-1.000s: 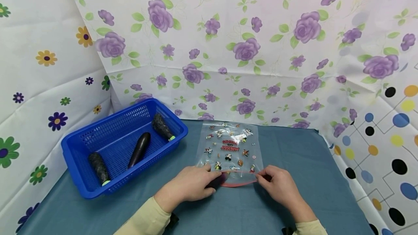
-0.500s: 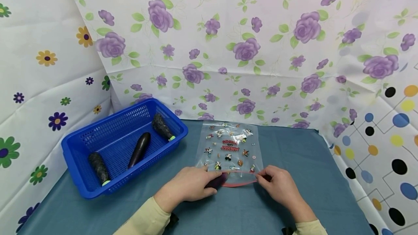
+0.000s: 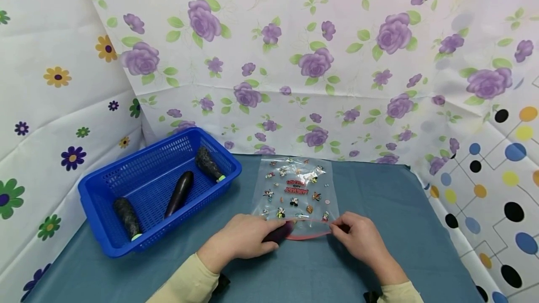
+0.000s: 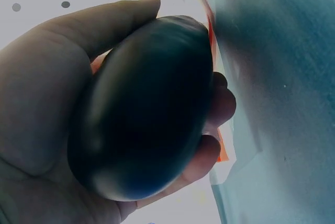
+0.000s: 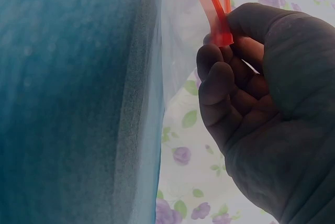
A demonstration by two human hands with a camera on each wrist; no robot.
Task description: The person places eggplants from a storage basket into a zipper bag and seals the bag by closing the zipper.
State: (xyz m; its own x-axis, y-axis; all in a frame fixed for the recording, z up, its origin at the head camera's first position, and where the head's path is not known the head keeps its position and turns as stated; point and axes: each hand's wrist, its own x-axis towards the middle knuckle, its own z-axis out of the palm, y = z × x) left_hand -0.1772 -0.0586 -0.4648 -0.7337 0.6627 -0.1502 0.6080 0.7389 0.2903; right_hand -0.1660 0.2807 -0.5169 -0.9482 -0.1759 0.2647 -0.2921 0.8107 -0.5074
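My left hand [image 3: 244, 237] grips a smooth, dark purple eggplant [image 3: 279, 234], with its tip at the mouth of a clear zip bag [image 3: 273, 202] printed with cartoon figures. The left wrist view shows the thumb and fingers curled round the eggplant [image 4: 141, 114], its rounded end toward the camera. At the bag's near right corner, my right hand [image 3: 362, 237] pinches the red zip strip [image 3: 305, 237]. Seen from the right wrist, the strip's end [image 5: 217, 31] sits between thumb and fingertips. The two red edges stand apart, so the mouth gapes; the bag's body lies flat, pointing away.
A blue perforated basket [image 3: 98, 221] stands at the left, holding a glossy black eggplant [image 3: 180, 193] and two rough dark vegetables [image 3: 127, 216] with pale green ends. Teal cloth [image 3: 404, 209] covers the table; floral cloth [image 3: 269, 83] hangs behind it.
The head view has shifted very slightly. Slightly more of the eggplant's tip shows at the bag's mouth; both hands keep nearly the same place and hold.
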